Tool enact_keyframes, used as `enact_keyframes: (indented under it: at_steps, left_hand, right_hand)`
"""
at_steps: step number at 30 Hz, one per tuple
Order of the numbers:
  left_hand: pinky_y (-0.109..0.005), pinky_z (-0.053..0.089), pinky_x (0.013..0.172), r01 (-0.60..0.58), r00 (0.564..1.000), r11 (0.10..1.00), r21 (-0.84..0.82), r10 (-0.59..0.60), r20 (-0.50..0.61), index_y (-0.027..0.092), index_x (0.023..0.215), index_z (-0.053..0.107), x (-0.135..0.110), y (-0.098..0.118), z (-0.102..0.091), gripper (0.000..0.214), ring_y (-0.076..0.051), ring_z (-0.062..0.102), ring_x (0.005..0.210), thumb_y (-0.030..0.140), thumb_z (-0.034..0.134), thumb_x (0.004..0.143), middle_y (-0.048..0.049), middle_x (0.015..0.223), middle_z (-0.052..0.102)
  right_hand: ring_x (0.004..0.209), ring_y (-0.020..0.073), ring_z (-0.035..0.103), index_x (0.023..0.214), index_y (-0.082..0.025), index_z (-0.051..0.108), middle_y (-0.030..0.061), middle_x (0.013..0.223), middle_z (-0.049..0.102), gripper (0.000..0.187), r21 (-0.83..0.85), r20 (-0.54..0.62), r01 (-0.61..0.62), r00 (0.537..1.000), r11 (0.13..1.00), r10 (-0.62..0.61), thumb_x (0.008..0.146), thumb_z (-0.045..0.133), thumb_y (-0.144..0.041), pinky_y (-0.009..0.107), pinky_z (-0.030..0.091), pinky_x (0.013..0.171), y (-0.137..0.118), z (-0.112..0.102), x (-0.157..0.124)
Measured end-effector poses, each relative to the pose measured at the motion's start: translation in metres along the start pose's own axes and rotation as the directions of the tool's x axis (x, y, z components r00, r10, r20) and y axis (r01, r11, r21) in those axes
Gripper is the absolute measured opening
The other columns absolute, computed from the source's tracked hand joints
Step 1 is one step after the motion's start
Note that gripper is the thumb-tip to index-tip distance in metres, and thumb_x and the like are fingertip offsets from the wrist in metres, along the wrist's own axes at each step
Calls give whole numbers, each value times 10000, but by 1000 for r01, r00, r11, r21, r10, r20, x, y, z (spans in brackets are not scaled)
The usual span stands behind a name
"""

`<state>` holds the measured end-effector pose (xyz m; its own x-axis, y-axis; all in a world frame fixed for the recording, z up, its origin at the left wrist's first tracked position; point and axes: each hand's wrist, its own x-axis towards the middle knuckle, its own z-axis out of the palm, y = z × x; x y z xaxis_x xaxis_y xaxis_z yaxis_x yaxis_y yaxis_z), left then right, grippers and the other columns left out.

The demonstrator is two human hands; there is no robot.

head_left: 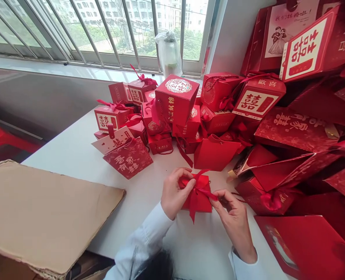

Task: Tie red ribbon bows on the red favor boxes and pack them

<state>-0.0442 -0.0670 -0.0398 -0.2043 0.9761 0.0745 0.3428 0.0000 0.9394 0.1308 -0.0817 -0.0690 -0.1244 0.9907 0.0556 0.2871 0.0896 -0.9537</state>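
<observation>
A small red gift box [205, 205] sits on the white table in front of me, with a red ribbon [193, 206] tied across its top in a bow. My left hand [176, 192] pinches the bow's left loop between thumb and fingers, resting against the box's left side. At the right, my right hand [232, 216] pinches the other part of the ribbon between thumb and forefinger. One ribbon tail hangs over the box's front, and another points up and away. The knot is partly covered by my left thumb.
Several red gift boxes [178, 101] are heaped at the back of the white table [149, 206]. More boxes and bags [303, 237] pile up on the right. An open cardboard carton [49, 214] stands at the left. A plastic-wrapped bottle [169, 54] is on the windowsill.
</observation>
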Motion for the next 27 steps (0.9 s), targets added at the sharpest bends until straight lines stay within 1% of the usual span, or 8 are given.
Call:
enact_keyframes:
  at_steps: [6,10,12,14,18,21,24,27]
  left_hand:
    - [-302,480,809,-118,984,991,66,125,-125,185,988,567,-5,-9,-2,178,-186,597,987,123,502,834,-74,1070,603]
    - [-343,463,853,-334,873,894,297,413,-260,192,941,586,-18,1,-13,99,-198,554,974,186,577,843,-72,1014,575]
    - [-344,461,818,-428,808,810,401,541,-232,195,866,596,-29,5,-18,127,-194,525,861,238,681,781,-45,870,584]
    - [-337,457,779,-469,784,743,477,599,-162,196,768,598,-40,5,-20,209,-190,478,769,307,762,702,-27,750,580]
    - [-328,451,732,-441,814,701,560,575,-79,185,680,581,-56,-3,-16,306,-199,455,734,412,783,652,-30,657,572]
    - [-321,449,746,-414,839,717,561,539,-70,178,717,590,-61,-8,-11,215,-213,476,787,323,749,709,-36,673,591]
    - [-279,447,712,-397,868,778,487,491,-77,180,730,594,-63,-6,-12,92,-193,479,783,183,674,775,-32,687,596]
    - [-234,431,629,-313,933,879,359,355,-55,178,711,578,-66,0,-20,111,-155,490,705,151,616,812,-17,679,588]
  right_hand:
    - [654,118,547,824,-215,624,-23,723,600,164,-53,-56,18,998,998,-21,851,601,-375,194,432,594,-2,0,-8]
    - [674,129,563,842,-217,629,-14,748,618,170,-52,-94,7,996,999,-12,847,604,-385,207,440,599,-6,0,-8]
    - [701,137,575,859,-220,630,-8,773,629,171,-47,-97,-6,995,999,1,847,604,-388,214,447,613,-8,0,-7]
    - [716,139,582,884,-223,629,-4,801,634,168,-32,-100,-12,995,999,9,850,603,-386,220,456,629,-10,0,-7]
    - [746,140,592,923,-228,641,1,833,642,159,-1,-99,-5,995,1000,5,853,601,-364,224,477,658,-9,1,-6]
    - [816,154,610,969,-235,657,13,894,658,170,44,-97,8,995,999,-4,853,598,-343,233,497,691,-6,3,-4]
    - [877,166,619,1005,-245,671,23,978,665,192,123,-88,6,996,992,5,852,595,-333,251,514,734,-4,4,-2]
    - [833,158,618,986,-244,684,23,958,670,186,168,-105,-1,994,986,18,844,605,-333,258,512,724,-4,4,0]
